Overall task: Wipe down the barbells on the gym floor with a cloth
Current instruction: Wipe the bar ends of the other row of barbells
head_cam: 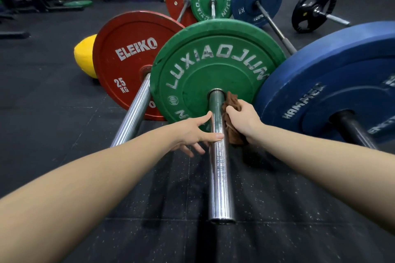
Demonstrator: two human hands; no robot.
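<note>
Bare forearms (74, 188) reach in from both lower corners. Between them the chrome sleeve (221, 177) runs up frame centre, free end lower centre, far end in the green plate (213, 60). On its left edge, left hand (192, 132), fingers straight, touching. On its right edge, right hand (242, 119), fingers curled round the brown cloth (233, 134). The red plate (126, 53) crowds in from the left, the blue plate (331, 92) from the right. Open black floor (64, 134) at left.

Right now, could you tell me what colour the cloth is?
Brown; the cloth shows best in the head view.
</note>
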